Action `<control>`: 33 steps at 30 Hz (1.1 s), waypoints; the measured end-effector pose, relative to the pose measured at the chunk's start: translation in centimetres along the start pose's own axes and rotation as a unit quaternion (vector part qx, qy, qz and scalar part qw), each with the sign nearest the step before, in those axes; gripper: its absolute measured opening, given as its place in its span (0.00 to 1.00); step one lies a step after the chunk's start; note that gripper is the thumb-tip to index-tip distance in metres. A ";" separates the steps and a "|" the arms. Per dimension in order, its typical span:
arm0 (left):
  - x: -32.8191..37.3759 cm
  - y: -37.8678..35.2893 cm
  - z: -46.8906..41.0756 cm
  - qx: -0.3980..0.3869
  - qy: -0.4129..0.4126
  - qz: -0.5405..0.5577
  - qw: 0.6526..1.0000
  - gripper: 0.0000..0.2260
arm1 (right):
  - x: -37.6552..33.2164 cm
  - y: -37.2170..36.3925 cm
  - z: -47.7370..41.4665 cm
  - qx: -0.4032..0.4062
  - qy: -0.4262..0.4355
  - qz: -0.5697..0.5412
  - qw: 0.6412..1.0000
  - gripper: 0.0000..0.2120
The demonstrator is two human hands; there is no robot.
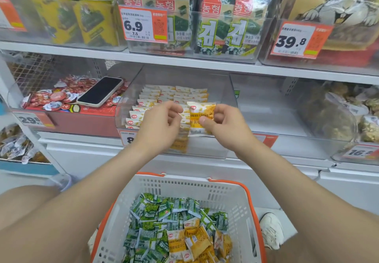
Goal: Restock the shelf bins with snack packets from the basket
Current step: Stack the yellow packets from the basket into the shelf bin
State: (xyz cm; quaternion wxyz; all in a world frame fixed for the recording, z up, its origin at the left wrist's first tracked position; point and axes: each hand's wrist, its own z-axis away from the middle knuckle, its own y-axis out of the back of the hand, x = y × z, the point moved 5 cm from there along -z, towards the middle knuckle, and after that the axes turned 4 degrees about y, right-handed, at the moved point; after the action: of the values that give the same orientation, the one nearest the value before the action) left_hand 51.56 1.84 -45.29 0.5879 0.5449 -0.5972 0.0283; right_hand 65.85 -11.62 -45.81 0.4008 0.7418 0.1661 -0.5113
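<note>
My right hand (222, 122) pinches a yellow snack packet (200, 117) upright in front of the clear middle bin (131, 90). My left hand (162, 119) is beside it with curled fingers at the packet's left edge; what it grips is hidden. Rows of the same yellow packets (164, 96) stand inside that bin. Below, a white basket (225, 195) with orange handles holds several green packets (164, 213) and yellow packets (196, 242).
A phone (100, 91) lies on red round snacks in the left bin. The clear bin (266, 103) to the right looks empty. Seaweed packs (221, 21) fill the shelf above. Price tags line the shelf edges. My shoe (270, 228) is beside the basket.
</note>
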 end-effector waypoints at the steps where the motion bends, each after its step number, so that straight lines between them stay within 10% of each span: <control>1: 0.0 -0.1 -0.2 -0.002 -0.029 -0.062 0.998 0.09 | -0.1 0.2 -0.7 0.045 0.018 0.058 0.997 0.09; 6: -1.2 -1.9 -1.0 -0.095 -0.087 -0.224 0.966 0.13 | 0.0 -1.0 -3.5 0.061 -0.011 0.365 0.929 0.09; 19: -3.8 -3.9 -2.5 -0.212 -0.064 -0.297 0.929 0.18 | 3.1 -3.2 -8.8 0.002 -0.067 0.438 0.896 0.26; 29: -2.1 -2.6 -0.5 -0.073 -0.121 -0.302 0.943 0.13 | 2.5 -1.9 -6.8 -0.012 -0.086 0.368 0.926 0.11; 33: 0.7 -1.3 1.9 0.043 -0.189 -0.239 0.951 0.04 | -1.6 -0.6 -3.9 0.034 0.054 0.444 0.894 0.04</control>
State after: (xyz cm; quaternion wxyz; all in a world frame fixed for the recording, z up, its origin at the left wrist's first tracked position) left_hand 51.35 -0.46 -46.13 0.4297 0.6917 -0.5482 -0.1909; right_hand 67.25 -8.02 -44.03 0.5516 0.7776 -0.1769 -0.2446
